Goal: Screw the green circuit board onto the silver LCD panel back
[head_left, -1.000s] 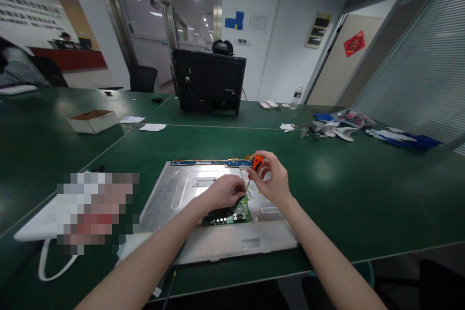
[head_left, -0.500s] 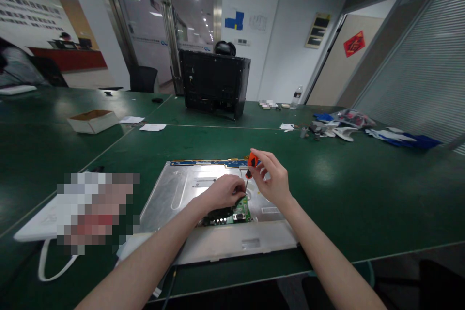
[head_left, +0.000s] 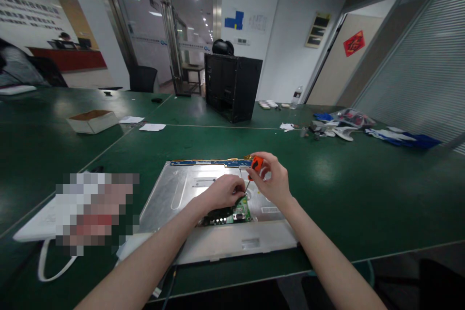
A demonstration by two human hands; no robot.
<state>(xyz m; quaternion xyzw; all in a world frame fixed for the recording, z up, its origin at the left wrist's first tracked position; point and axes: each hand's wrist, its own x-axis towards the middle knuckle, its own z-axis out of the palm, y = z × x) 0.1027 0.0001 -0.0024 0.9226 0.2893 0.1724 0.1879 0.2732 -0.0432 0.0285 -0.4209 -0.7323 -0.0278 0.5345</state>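
Note:
My right hand (head_left: 273,179) grips an orange and black screwdriver (head_left: 257,163) by its handle. The shaft slants down and left, its tip close to my left fingertips. My left hand (head_left: 227,190) is closed just above a green circuit board (head_left: 241,211); whatever its fingers pinch is hidden. That board lies on the silver metal back of a flat display panel (head_left: 189,179), which rests on the table before me. Along the panel's far edge runs a narrow blue circuit strip (head_left: 203,163).
Left of the panel lies a white object (head_left: 39,218), partly pixelated, with a white cable. A cardboard box (head_left: 92,122) sits farther left. Across the green table (head_left: 327,203) stand a black case (head_left: 236,87) and a water bottle (head_left: 296,98). Bags and scraps (head_left: 341,128) lie at right.
The screwdriver handle has turned and leans more to the right in my right fingers. My left hand stays put. Across the table, the black case has swivelled and shows its side.

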